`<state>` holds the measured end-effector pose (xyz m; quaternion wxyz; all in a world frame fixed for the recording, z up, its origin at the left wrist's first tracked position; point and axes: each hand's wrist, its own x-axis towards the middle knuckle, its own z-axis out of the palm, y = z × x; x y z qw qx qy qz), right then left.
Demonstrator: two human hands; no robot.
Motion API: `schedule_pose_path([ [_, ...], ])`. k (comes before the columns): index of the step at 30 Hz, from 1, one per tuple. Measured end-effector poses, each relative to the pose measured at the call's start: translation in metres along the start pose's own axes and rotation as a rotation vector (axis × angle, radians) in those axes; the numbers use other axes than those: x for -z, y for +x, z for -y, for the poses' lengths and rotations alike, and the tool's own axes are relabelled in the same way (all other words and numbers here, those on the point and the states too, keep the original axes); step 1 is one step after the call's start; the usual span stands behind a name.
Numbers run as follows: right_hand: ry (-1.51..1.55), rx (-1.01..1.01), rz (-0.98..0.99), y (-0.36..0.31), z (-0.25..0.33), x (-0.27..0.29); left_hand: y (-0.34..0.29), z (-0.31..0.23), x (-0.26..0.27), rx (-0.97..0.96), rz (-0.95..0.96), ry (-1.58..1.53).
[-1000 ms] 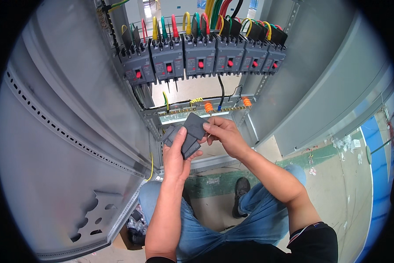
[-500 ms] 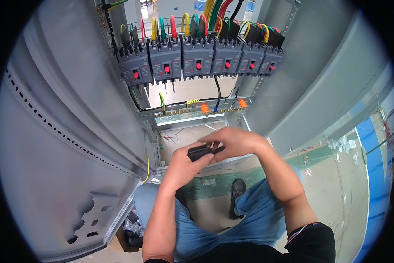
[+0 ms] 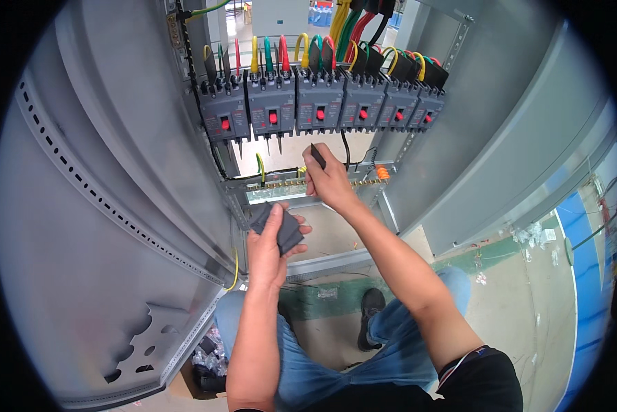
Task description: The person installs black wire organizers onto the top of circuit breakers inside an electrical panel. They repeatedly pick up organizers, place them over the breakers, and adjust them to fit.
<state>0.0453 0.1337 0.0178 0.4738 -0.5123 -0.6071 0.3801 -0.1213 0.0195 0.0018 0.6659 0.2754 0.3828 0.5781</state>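
Note:
My left hand (image 3: 268, 239) is closed round a stack of thin dark phase barriers (image 3: 287, 235), in front of the cabinet's lower opening. Pinched in my right hand (image 3: 330, 180) is a single black phase barrier (image 3: 317, 156), raised just below the row of breakers and apart from them. Several grey circuit breakers with red toggles (image 3: 320, 103) stand side by side across the cabinet. Similar black barriers (image 3: 375, 60) rise between the terminals on their upper side, among yellow, green and red cables (image 3: 283, 51).
Below the breakers runs a brass terminal bar (image 3: 281, 184) with an orange insulator (image 3: 382, 172) near its right end. Grey cabinet walls (image 3: 504, 137) flank both sides. An open carton (image 3: 185, 381) with bagged parts stands at lower left, beside my leg.
My hands have moved apart. The right has gone up toward the breakers with one barrier; the left has shifted slightly left and turned, showing the stack's broad face. The view has shifted slightly.

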Motion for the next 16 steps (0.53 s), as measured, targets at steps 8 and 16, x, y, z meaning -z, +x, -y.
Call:
schedule_pose_path([
  [8,-0.216,0.214,-0.273,0.028,-0.021,-0.023,0.0,-0.002,0.004,0.024,0.026,-0.023],
  [16,-0.236,0.218,-0.297,0.03,-0.017,-0.023,0.002,-0.002,0.007,0.021,0.031,-0.023],
])
